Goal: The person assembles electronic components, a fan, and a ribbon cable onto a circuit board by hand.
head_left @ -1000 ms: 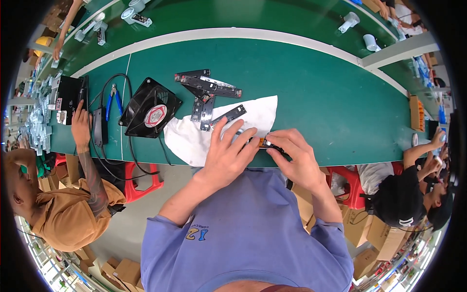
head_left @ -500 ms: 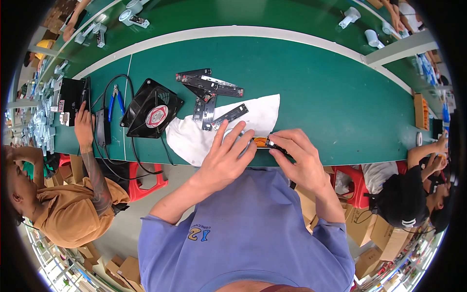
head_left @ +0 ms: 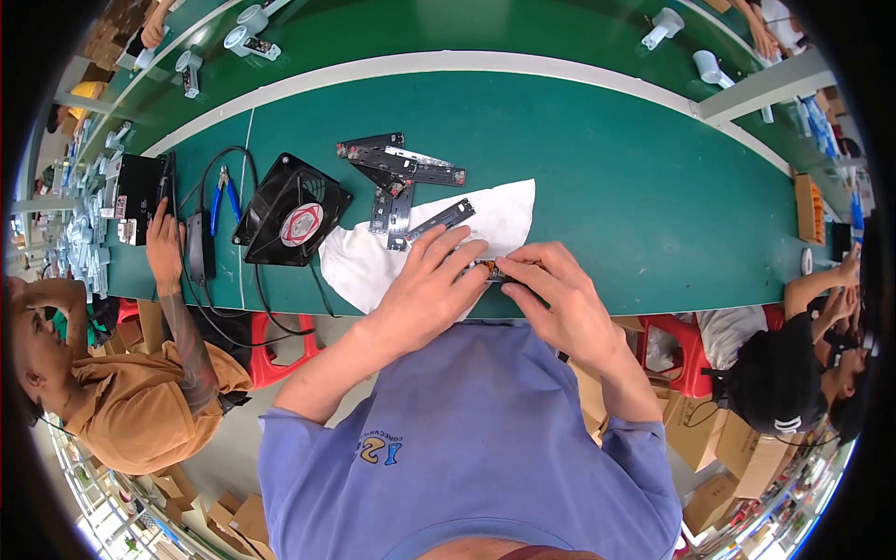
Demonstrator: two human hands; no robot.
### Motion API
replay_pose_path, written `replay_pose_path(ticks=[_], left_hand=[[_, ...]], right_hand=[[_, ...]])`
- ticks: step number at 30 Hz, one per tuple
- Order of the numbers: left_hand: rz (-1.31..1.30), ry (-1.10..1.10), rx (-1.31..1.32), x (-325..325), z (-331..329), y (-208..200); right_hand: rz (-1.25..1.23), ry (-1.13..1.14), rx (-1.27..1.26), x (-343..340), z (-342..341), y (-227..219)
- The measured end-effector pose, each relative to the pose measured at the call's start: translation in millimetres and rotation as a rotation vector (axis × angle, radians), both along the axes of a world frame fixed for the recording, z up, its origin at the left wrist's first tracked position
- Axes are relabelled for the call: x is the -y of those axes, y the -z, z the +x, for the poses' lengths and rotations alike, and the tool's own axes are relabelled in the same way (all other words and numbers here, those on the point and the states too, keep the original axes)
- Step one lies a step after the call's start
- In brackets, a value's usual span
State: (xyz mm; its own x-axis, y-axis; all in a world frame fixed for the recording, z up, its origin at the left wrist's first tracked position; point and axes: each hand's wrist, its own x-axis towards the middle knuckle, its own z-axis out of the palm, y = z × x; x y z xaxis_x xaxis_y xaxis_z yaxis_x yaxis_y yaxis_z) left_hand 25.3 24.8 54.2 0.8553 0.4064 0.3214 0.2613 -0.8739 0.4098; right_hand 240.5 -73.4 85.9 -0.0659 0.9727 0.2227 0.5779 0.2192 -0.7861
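At the near edge of the bench, both my hands are together over a small device housing with an orange inside point(head_left: 486, 267). My left hand point(head_left: 427, 280) wraps over the housing from the left and hides most of it. From the right, my right hand point(head_left: 560, 294) pinches a dark strip-like part point(head_left: 501, 275) at the housing's end; its far end is hidden by the fingers. A white cloth point(head_left: 509, 210) lies just beyond. On the cloth rests a black strip with cut-outs point(head_left: 442, 220), and a heap of similar black strips point(head_left: 397, 163) lies farther back.
Left of the cloth stands a black square fan point(head_left: 291, 210) with its cable. Blue-handled cutters point(head_left: 224, 201), a black adapter point(head_left: 201, 245) and a black box point(head_left: 138, 196) are farther left. A co-worker's hand point(head_left: 166, 238) touches the box. Pale housings point(head_left: 663, 28) sit on the green belt behind.
My right hand has moved slightly left, bringing the dark part closer against the housing. Less of the orange inside shows. Pale housings on the belt behind have shifted.
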Motion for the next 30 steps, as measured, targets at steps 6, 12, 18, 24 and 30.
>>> replay_pose_path(ticks=[6,12,18,24,30], left_hand=[[-0.227,-0.034,0.161,-1,-1,0],[-0.267,-0.052,0.187,0,-1,0],[-0.311,-0.058,0.198,0,0,-1],[-0.256,-0.027,0.151,-5,3,-9],[-0.212,-0.009,0.144,-2,6,-12]], right_hand=[[0.015,-0.011,0.002,-6,-1,1],[0.069,-0.046,0.021,-9,-2,7],[0.096,-0.054,0.060,-12,-5,7],[0.159,-0.063,0.152,-17,-2,6],[0.122,-0.008,0.013,-11,1,20]])
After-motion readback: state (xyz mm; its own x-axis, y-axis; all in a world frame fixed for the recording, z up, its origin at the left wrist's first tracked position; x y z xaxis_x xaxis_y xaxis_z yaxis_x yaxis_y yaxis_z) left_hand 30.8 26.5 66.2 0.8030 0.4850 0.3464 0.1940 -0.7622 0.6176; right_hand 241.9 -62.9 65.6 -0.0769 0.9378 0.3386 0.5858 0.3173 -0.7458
